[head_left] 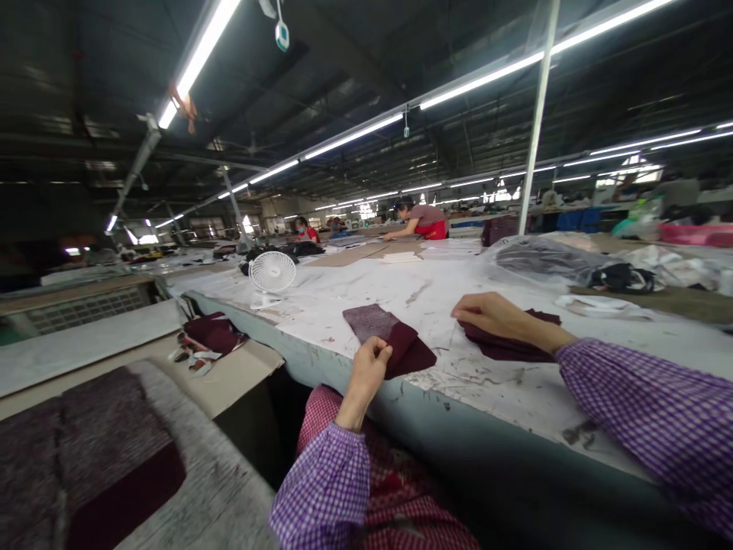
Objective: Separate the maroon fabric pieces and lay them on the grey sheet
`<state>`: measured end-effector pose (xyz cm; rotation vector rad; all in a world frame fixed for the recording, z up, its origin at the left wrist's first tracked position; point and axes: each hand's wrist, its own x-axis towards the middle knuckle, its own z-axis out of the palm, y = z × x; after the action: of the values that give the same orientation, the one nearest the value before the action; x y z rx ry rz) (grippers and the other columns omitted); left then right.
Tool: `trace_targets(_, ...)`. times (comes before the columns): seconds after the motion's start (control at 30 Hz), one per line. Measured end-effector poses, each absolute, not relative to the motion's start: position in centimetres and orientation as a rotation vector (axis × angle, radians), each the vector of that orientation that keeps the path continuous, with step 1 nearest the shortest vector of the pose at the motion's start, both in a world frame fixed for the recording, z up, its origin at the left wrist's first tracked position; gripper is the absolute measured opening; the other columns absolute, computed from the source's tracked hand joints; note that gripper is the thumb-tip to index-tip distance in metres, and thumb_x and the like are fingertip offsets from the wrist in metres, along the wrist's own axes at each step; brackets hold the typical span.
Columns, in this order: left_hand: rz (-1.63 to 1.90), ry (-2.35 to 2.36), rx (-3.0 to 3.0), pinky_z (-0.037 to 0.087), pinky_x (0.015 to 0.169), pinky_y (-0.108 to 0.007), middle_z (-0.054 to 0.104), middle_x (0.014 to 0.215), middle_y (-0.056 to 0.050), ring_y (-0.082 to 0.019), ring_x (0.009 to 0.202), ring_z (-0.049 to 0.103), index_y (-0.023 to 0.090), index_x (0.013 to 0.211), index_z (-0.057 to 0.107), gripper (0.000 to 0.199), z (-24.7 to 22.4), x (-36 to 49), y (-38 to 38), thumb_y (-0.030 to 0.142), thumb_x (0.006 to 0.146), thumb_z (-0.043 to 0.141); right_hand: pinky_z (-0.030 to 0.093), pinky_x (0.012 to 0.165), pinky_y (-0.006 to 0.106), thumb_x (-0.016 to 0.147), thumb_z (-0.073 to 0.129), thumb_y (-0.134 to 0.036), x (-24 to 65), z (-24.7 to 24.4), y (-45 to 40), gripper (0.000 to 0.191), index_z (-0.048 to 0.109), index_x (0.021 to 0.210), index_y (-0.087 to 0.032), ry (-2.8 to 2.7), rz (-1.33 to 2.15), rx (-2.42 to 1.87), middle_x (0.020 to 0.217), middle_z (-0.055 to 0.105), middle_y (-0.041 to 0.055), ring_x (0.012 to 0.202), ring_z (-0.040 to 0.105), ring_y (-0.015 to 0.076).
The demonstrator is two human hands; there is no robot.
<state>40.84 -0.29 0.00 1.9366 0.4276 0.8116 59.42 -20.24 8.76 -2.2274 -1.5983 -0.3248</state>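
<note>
My left hand point(368, 368) pinches the near edge of a maroon fabric piece point(408, 345) at the front of the white-covered table point(326, 302). That piece lies overlapped with a speckled greyish-purple fabric panel point(368, 319). My right hand point(489, 313) is farther right, its fingers drawn together and pointing left, just over a small pile of maroon fabric pieces point(504, 347). Whatever its fingertips hold, if anything, is hidden. Both wrists wear purple checked sleeves.
A small white fan point(272, 273) stands on the table to the left. Stacked speckled panels point(114, 428) lie on a lower surface at left, near maroon scraps point(211, 334) on cardboard. Clear plastic point(530, 260) lies at right. A co-worker point(424, 218) bends over the far end.
</note>
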Motion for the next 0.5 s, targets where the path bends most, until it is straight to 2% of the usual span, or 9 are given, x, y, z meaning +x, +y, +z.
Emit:
trace_targets(0.13,0.828,0.445,2.033,0.034,0.059,-0.022,0.050,0.061,0.004,-0.011,0.060,0.046,0.018,0.072,0.050,0.009,0.4,40.8,-1.0,0.020,0.078,0.055,0.042,0.069,0.026,0.089,0.045,-0.037,54.8,7.4,-16.2,0.033,0.069,0.083,-0.016,-2.016,-0.117,-2.088,0.083,0.069,0.0069,0.073,0.061,0.0175)
trace_targets(0.27,0.818,0.435,2.197,0.039,0.066,-0.026,0.060,0.070,0.001,-0.014,0.067,0.053,0.018,0.075,0.056,0.013,1.3,40.5,-2.5,0.025,0.071,0.066,0.042,0.067,0.029,0.088,0.049,-0.036,53.7,5.6,-14.2,0.034,0.069,0.077,-0.012,-2.060,-0.208,-2.230,0.080,0.067,0.0122,0.071,0.060,0.0204)
trace_targets(0.33,0.860,0.458,2.204,0.040,0.069,-0.028,0.059,0.066,0.001,-0.014,0.066,0.052,0.018,0.069,0.056,0.007,1.2,40.8,-2.8,0.020,0.075,0.059,0.044,0.074,0.031,0.089,0.048,-0.034,54.0,5.0,-14.0,0.031,0.070,0.084,-0.013,-2.057,-0.255,-2.159,0.087,0.068,0.0124,0.080,0.061,0.0216)
trace_targets(0.37,0.900,0.476,2.152,0.040,0.069,-0.028,0.057,0.064,0.001,-0.013,0.064,0.051,0.018,0.066,0.055,0.011,1.1,41.1,-2.7,0.018,0.077,0.055,0.044,0.079,0.032,0.089,0.047,-0.033,54.2,4.7,-14.0,0.030,0.069,0.090,-0.014,-2.057,-0.271,-2.113,0.093,0.068,0.0125,0.086,0.061,0.0224)
trace_targets(0.5,1.131,0.551,1.542,0.043,0.064,-0.026,0.048,0.055,0.004,-0.012,0.057,0.048,0.019,0.065,0.048,0.015,0.6,41.0,0.3,0.020,0.080,0.047,0.041,0.094,0.040,0.091,0.043,-0.031,54.7,3.7,-14.4,0.035,0.064,0.112,-0.013,-2.074,-0.313,-2.069,0.116,0.063,0.0149,0.106,0.057,0.0256)
